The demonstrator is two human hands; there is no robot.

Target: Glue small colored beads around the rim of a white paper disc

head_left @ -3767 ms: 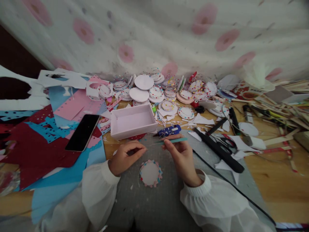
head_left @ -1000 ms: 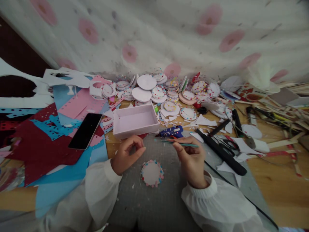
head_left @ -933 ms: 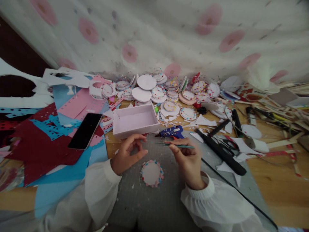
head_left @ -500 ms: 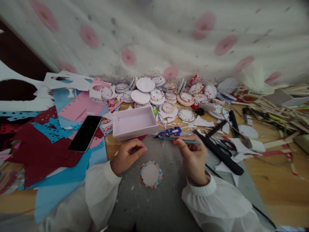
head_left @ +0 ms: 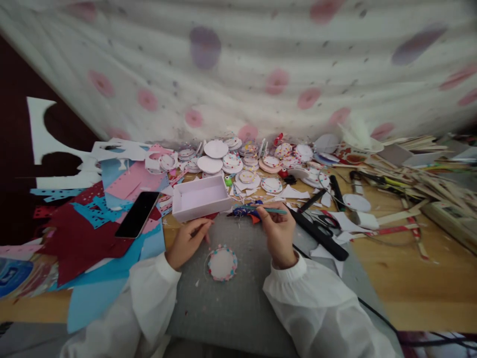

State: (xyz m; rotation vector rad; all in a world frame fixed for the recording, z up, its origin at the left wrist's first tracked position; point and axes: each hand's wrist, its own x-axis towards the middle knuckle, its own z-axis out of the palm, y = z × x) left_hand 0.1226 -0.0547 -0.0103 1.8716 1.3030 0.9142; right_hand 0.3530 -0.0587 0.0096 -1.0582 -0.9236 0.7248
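Teal tweezers [head_left: 276, 210] are gripped in my right hand [head_left: 278, 232], their tips pointing left over a dark blue patterned glue gun [head_left: 243, 212]. My left hand [head_left: 189, 242] is closed in a loose pinch below the white box [head_left: 201, 215]; I cannot make out whether anything is between the fingertips. Close to it, a round white disc [head_left: 222, 264] edged with pink, red and blue bits lies flat on the grey cutting mat [head_left: 238, 308]. Neither hand grips the disc.
Several decorated white discs [head_left: 210, 164] are piled along the back. A phone [head_left: 137, 215] rests on coloured sheets at left. Scissors [head_left: 328, 222], a black bar [head_left: 320, 236] and a cable [head_left: 376, 312] lie at right, beside wooden strips [head_left: 402, 189].
The view has tilted up and shifted right. My right hand, with the tweezers, has come slightly closer to my left hand. The disc stays flat on the mat.
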